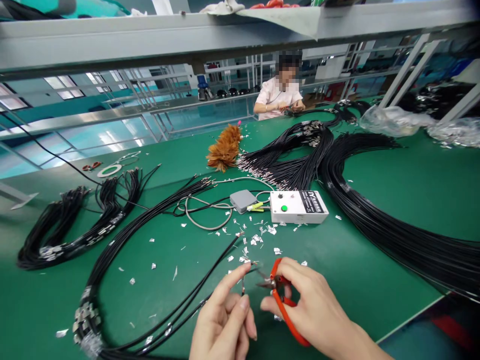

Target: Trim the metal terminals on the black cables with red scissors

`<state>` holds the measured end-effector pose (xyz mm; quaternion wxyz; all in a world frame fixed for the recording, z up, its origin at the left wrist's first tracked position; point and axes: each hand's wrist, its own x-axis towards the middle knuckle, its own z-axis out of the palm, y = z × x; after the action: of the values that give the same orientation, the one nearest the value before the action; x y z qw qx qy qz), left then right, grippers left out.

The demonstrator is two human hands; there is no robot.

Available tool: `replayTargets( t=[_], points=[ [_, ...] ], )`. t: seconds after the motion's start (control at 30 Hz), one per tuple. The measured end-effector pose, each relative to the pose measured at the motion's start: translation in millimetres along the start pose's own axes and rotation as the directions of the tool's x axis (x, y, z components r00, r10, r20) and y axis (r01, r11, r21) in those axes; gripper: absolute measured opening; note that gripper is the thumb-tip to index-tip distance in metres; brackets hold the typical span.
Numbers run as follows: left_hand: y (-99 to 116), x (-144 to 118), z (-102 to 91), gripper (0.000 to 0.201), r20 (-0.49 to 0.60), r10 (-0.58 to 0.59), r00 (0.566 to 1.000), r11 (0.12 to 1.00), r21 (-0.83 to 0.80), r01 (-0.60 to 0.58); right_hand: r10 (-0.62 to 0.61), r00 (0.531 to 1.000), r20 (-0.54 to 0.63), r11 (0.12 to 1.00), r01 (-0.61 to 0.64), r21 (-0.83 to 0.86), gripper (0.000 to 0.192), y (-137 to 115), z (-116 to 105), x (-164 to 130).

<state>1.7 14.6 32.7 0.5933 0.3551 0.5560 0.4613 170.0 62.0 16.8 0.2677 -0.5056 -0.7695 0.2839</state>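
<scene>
My left hand (225, 312) is closed at the lower middle, pinching a thin black cable (243, 286) whose end sticks up past my thumb. Another cable end shows just beyond my index fingertip. In my right hand (313, 300) are red-handled wire cutters (276, 292), their jaws pointing left toward the cable ends, a small gap away. The handles sit between my thumb and fingers. Loose cables (202, 285) run from the left hand's side back to a taped bundle of black cables (112, 255) on the left. My fingers hide part of the held cable.
A white box with a green button (300, 209) stands beyond my hands, beside a grey pedal (243, 201). Foil scraps (257, 240) litter the green table. Cable bundles (375, 215) lie right and left (71, 240). Brown feathers (225, 150) lie farther back. A co-worker (279, 97) sits opposite, under a shelf (150, 37).
</scene>
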Motion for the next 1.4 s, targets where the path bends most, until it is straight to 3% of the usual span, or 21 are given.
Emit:
replayTargets(
  t=[0.27,0.47,0.7,1.2,1.4],
  points=[
    [0,1,-9.4,0.052,0.103,-0.099,0.99,0.982,-0.15,0.114,-0.272,0.951,-0.147,0.941,0.231,-0.247,0.037,0,8,3],
    [5,-1,-13.1,0.048,0.179,-0.12,0.977,0.967,-0.201,0.155,-0.337,0.93,-0.15,0.916,0.287,-0.281,0.041,-1,10,9],
    [8,-2,-12.7,0.047,0.166,-0.118,0.979,0.974,-0.174,0.147,-0.421,0.894,-0.151,0.867,0.347,-0.358,0.042,-1,5,9],
    [10,-3,-10.4,0.043,0.145,-0.135,0.98,0.98,-0.126,0.154,-0.483,0.864,-0.142,0.813,0.383,-0.439,0.036,1,4,6],
    [11,-4,-9.9,0.044,0.141,-0.127,0.982,0.983,-0.115,0.144,-0.423,0.899,-0.111,0.859,0.359,-0.366,0.04,-1,2,6]
  ],
)
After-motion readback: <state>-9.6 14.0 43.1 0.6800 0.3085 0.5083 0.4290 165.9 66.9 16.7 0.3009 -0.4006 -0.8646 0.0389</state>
